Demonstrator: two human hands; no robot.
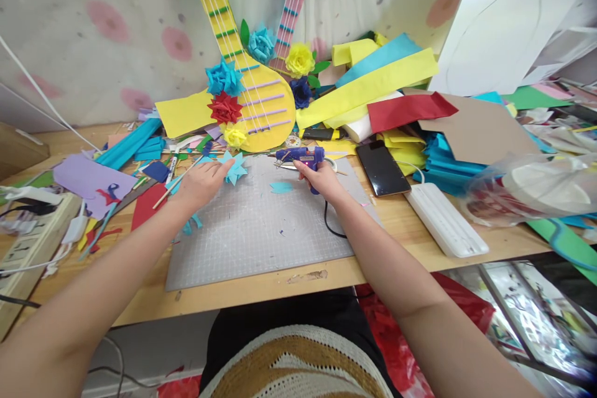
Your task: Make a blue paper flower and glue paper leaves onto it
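My right hand (321,179) is closed around the handle of a blue glue gun (301,156) at the far edge of the grey cutting mat (261,230), nozzle pointing left. My left hand (203,181) pinches a light blue paper flower (234,166) at the mat's far left corner. A small light blue paper scrap (281,187) lies on the mat between the hands. A black cord runs from the glue gun down over the mat.
A yellow paper guitar (263,106) with paper flowers stands behind the mat, with a pink one beside it. A black phone (382,168) and white power strip (443,221) lie to the right. Paper rolls and sheets crowd the wooden table (405,224). Another power strip (28,242) sits left.
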